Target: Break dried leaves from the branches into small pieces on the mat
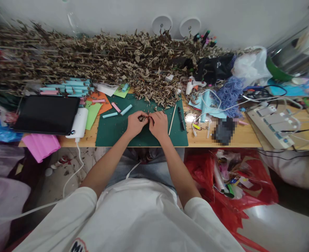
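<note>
Over the green cutting mat (112, 134) my two hands meet at the fingertips. My left hand (135, 124) is closed around some dried leaves (141, 119), brown and crumpled. The fingers of my right hand (159, 125) are pinched together against the left fingertips; whatever they grip is too small to make out. Just beyond the hands lies a heap of loose dry leaves (156, 91). Short blue paper rolls (126, 109) and a pink roll (115, 107) rest on the mat to the left. A thin wooden stick (172, 119) and a black pen (181, 118) lie right of my right hand.
Long dried leafy stalks (91, 57) fill the table's back. At left are a black tablet (46, 114), a white power bank (78, 124) and stacked blue rolls (72, 85). To the right sit a glue gun (193, 85), blue yarn (229, 94) and a power strip (271, 122). A red bag (204, 175) hangs below.
</note>
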Demonstrator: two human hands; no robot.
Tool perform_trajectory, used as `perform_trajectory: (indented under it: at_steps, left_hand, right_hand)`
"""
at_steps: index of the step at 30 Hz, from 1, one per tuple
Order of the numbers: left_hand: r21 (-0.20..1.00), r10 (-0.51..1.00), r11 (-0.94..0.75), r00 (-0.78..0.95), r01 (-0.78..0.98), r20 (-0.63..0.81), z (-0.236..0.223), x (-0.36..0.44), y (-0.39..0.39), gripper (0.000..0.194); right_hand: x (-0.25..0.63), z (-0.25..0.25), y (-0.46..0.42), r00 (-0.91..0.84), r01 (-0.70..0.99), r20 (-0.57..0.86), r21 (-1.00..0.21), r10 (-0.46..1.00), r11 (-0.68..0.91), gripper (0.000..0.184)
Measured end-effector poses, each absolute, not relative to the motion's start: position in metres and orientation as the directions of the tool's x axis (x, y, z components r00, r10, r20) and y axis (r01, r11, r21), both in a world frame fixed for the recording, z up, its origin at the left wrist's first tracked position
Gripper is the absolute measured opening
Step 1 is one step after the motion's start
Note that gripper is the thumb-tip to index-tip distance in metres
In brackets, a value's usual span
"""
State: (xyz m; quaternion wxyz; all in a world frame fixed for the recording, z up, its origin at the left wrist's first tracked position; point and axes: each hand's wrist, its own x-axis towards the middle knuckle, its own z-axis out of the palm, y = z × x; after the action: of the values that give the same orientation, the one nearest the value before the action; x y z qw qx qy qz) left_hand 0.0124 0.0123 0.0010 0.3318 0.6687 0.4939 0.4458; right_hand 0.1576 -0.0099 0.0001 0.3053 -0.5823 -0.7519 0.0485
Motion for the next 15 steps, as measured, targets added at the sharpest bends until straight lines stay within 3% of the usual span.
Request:
perform_trajectory:
  at_steps: [15]
  left_hand:
    - [0.894,0.956,-0.293,0.091,0.339,0.279,-0.0025,0.0106,0.0125,0.008]
  right_hand:
    - [0.1621,-0.0052,-0.0043,-0.094,0.761,0.451,-0.542,0.888,0.356,0.026]
